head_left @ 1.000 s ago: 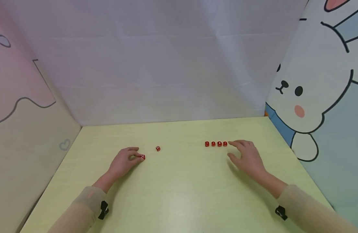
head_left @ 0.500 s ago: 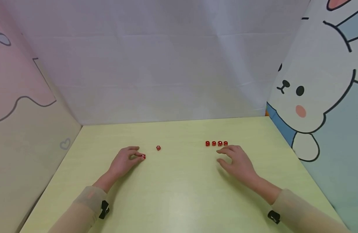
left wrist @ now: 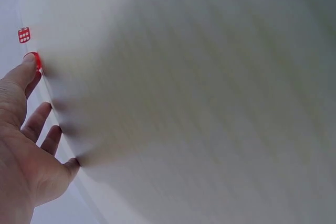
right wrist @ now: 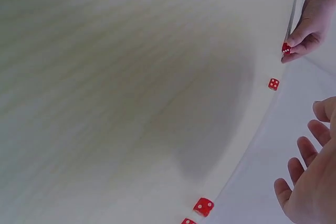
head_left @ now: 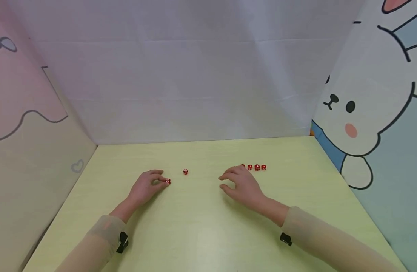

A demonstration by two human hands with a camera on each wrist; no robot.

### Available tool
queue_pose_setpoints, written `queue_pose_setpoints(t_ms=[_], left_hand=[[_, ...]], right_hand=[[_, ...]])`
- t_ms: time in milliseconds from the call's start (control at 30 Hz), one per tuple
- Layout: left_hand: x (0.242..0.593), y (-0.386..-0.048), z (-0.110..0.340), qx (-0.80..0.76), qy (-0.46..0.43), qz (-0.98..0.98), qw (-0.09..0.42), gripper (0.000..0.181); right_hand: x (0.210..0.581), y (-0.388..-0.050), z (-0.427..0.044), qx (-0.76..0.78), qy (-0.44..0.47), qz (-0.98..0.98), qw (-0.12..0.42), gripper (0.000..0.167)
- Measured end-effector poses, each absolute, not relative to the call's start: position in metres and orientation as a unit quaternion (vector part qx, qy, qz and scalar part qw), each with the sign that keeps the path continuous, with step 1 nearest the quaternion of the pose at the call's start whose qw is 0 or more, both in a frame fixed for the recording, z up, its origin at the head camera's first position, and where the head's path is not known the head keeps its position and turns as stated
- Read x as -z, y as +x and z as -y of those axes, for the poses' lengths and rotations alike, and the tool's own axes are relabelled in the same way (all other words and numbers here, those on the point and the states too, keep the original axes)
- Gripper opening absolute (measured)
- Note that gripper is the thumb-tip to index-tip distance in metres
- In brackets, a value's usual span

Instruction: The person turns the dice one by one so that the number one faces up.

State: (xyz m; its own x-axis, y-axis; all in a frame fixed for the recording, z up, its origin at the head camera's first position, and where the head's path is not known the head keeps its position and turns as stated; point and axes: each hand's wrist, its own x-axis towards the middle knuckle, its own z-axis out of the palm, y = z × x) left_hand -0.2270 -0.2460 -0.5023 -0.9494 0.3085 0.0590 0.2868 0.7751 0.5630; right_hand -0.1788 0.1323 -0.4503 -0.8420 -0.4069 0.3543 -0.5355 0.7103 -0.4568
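Note:
On the left of the table, my left hand (head_left: 146, 187) pinches a red die (head_left: 168, 181) between thumb and finger. That die (left wrist: 37, 60) is mostly covered by the thumb in the left wrist view. A second loose die (head_left: 185, 172) lies a little beyond it, to the right. My right hand (head_left: 243, 187) holds nothing, its fingers spread and slightly bent, above the table between the loose die and a row of several red dice (head_left: 257, 167). The row's leftmost die is partly hidden behind the right hand in the head view.
The pale wooden table (head_left: 201, 234) is bounded by a whitish back wall (head_left: 194, 83). A side panel with a cartoon rabbit (head_left: 364, 113) stands on the right, and a pink and cream panel (head_left: 31, 158) on the left.
My right hand has moved left from the right end of the dice row, past its left end. The left hand keeps its pinch on the die, almost still.

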Motion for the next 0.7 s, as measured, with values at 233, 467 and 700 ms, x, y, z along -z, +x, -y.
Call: queue_pose_setpoints(t_ms=[233,467,700], left_hand=[[0.5,-0.227,0.244,-0.304,0.151,-0.94,0.022,0.021],[0.499,-0.228,0.243,-0.309,0.144,-0.94,0.027,0.02],[0.499,-0.226,0.244,-0.308,0.146,-0.94,0.025,0.02]], right_hand=[[0.454,-0.196,-0.097,-0.268,0.25,0.928,0.067,0.018],[0.459,-0.219,-0.069,-0.252,0.222,0.942,0.022,0.019],[0.462,-0.235,-0.043,-0.219,0.21,0.953,-0.006,0.025]])
